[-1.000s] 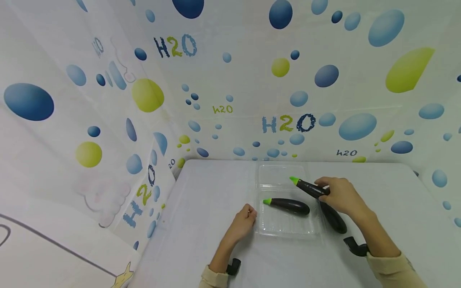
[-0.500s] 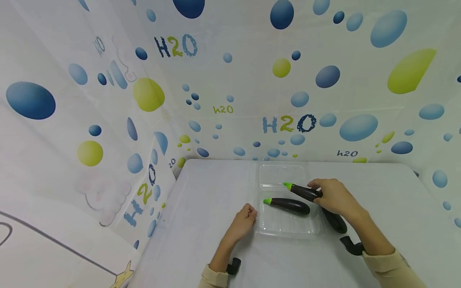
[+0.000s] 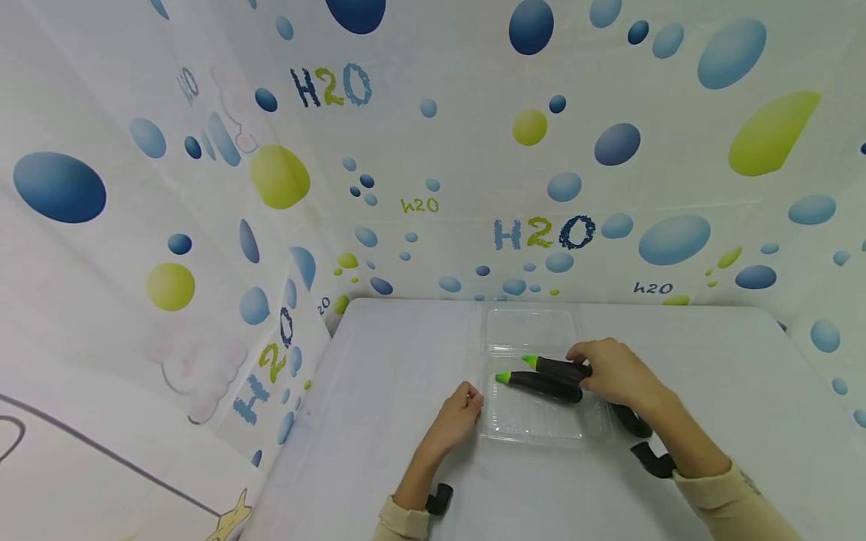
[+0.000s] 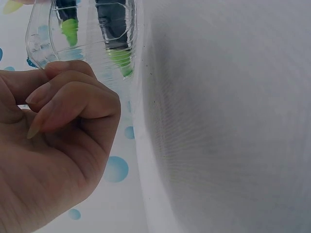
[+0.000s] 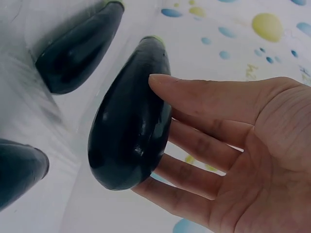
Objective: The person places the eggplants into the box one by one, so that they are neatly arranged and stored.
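Observation:
My right hand (image 3: 619, 376) holds a dark eggplant (image 5: 129, 121) with a bright green tip, thumb on one side and fingers on the other. This eggplant is low over a clear plastic container (image 3: 531, 421), just behind a second eggplant (image 3: 541, 386) lying inside it. Both green tips point left in the head view. A third eggplant (image 3: 632, 421) lies to the right of the container, partly hidden by the right hand and wrist. At the container's left edge, my left hand (image 3: 460, 413) pinches the rim between thumb and index finger, its other fingers curled (image 4: 73, 102).
The container's clear lid half (image 3: 531, 328) lies open toward the back of the white table (image 3: 399, 353). A white curtain (image 3: 460, 150) printed with blue and green dots hangs behind and at the left. Each wrist carries a black mount (image 3: 652, 460).
My right hand has carried its eggplant left and downward, bringing it alongside the one in the container. The left hand stays at the container's left edge.

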`<state>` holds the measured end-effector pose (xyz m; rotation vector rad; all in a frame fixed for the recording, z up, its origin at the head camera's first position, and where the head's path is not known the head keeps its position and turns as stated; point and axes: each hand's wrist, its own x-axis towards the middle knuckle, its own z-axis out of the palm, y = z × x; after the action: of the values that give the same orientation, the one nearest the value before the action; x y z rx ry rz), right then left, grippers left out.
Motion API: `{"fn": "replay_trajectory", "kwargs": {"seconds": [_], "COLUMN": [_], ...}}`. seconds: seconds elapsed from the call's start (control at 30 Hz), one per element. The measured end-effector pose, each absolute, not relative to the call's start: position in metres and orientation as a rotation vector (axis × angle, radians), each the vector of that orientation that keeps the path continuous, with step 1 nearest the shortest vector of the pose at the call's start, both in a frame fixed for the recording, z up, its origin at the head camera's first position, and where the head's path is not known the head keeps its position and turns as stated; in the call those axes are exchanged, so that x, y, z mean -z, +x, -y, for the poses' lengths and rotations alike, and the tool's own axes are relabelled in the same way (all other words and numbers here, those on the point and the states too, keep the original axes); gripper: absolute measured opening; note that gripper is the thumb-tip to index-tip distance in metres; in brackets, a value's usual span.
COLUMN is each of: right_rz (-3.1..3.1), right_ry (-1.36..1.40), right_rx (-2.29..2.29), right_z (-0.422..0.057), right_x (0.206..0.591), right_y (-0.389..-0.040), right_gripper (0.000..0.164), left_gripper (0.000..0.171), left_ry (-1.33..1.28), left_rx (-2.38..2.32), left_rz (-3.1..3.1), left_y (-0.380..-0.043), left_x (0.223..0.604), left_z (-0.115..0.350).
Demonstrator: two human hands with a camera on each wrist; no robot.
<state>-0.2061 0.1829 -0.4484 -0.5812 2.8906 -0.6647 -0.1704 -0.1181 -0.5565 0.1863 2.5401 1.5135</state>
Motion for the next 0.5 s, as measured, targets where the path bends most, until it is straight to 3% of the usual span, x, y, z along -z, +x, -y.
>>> {"fn": "replay_trajectory", "kwargs": {"seconds": [0.5], "right_rz": [-2.855], "right_ry": [-0.679], "right_rx": [0.617], "right_z": [-0.158], "right_x": [0.455], "right_y": [-0.204], "right_gripper": [0.04], "left_gripper": [0.016], "left_ry": [0.194], "left_rx": [-1.514], "left_rz": [-2.534], "left_y": [-0.169], "left_x": [0.556], "left_z": [0.119]}}
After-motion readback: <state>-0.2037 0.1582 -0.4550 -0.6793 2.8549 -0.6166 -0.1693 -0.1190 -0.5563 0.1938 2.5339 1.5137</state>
